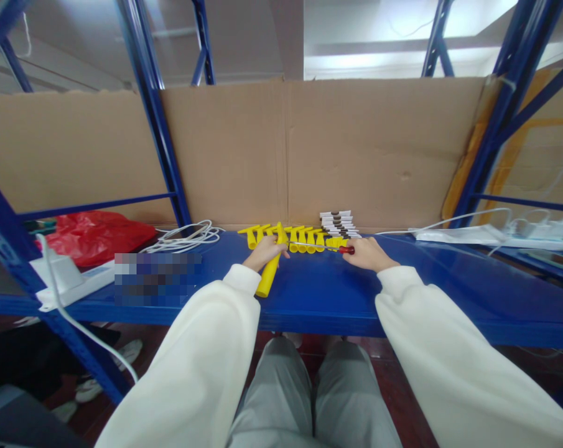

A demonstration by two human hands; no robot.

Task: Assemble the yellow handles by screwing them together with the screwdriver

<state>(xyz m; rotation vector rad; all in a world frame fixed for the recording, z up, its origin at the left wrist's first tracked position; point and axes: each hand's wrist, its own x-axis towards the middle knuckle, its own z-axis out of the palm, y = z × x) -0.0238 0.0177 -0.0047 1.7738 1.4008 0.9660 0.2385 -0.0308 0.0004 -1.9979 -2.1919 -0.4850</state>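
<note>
My left hand (264,252) is wrapped round a yellow handled part (269,277), whose tube-like end slants down toward me over the blue shelf. In my right hand (367,254) is a screwdriver with a red handle (347,250). Its thin metal shaft (311,245) points left and reaches the upper part of the yellow piece by my left fingers; whether the tip sits in a screw is too small to tell. Behind both hands, a row of similar yellow parts (301,239) lies on the shelf. Several white pieces with dark marks (338,223) are stacked behind its right end.
The blue shelf (328,292) has a cardboard panel (356,149) at its back and blue metal posts (157,118) at the sides. Leftward lie a coiled white cable (188,236), a red plastic bag (99,235) and a power strip (85,283). Another strip (486,236) lies right.
</note>
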